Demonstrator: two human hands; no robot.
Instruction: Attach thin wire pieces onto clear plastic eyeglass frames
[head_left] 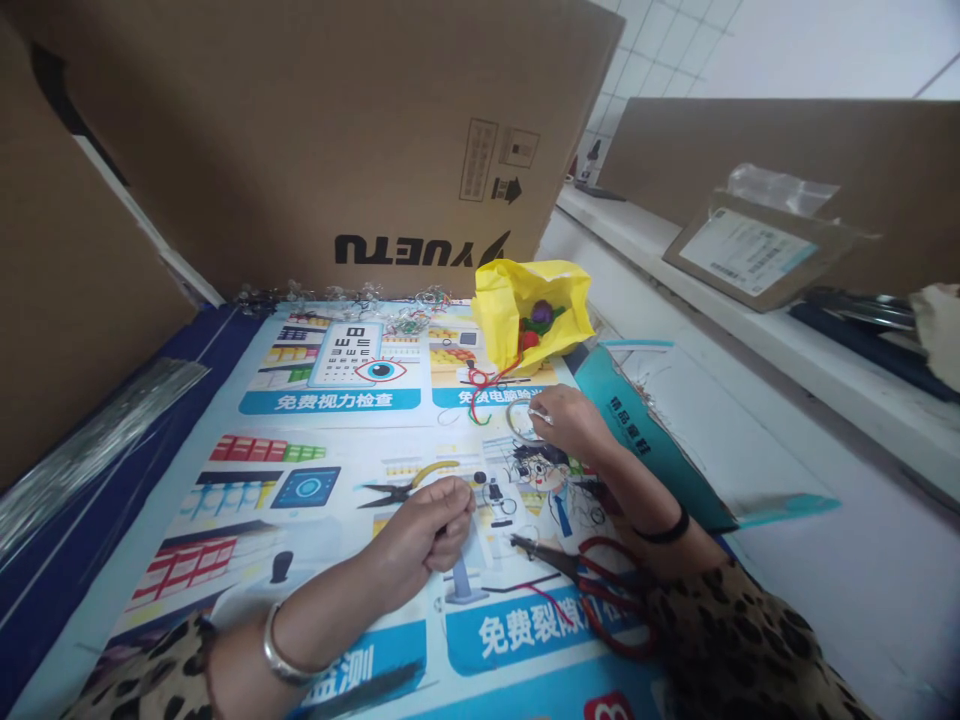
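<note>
L hand (435, 525) nearest, curled into a fist, fingers pressed tight tog.; can't tell what's inside, if anything. Smooth silvery bangle (281, 650) on that wrist, spotted sleeve behind. Red-handled scissors (576, 570) lie flat nr the R forearm, dark metal blades apart, pointing L. Pliers (409, 487) w/ a curved yellow grip & dark pointed jaws just beyond the L fist.

R hand (574, 420) farther out, thumb & fingers pinched on a thin hoop (511, 418), pale, slim & rounded, over the printed sheet (450, 440); finer detail too small to tell. Dark band (667, 532) on R wrist. Teal box (649, 430) w/ dark lettering just R of it.

Beyond: crinkly yellow bag (499, 305), mouth open, purple (541, 312) & red (529, 339) balls inside, red cord (495, 378) trailing out. Loose clear/silvery bits (409, 318) along base of brown cardboard box (360, 150), far back.
</note>
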